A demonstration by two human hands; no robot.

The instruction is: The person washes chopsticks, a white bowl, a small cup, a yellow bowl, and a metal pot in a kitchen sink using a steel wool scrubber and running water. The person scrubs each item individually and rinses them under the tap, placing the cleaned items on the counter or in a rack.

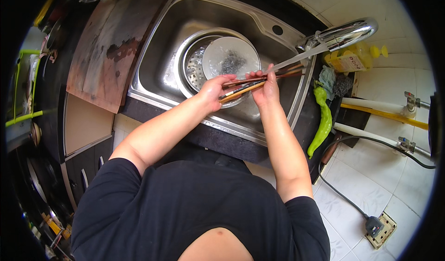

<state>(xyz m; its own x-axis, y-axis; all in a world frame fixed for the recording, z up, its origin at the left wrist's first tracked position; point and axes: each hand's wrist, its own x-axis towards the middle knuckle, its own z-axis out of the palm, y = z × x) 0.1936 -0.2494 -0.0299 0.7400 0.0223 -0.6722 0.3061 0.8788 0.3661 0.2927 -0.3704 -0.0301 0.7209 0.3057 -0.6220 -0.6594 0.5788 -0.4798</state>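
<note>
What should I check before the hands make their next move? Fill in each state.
1. Chopsticks held by both left hand and right hand: ok.
2. Tap running, stream reaching the right hand: ok.
3. Plate within the round metal bowl: ok.
4. Pepper outside the sink: ok, it lies beside it.
5. Chopsticks fully clean: cannot tell at this size.
</note>
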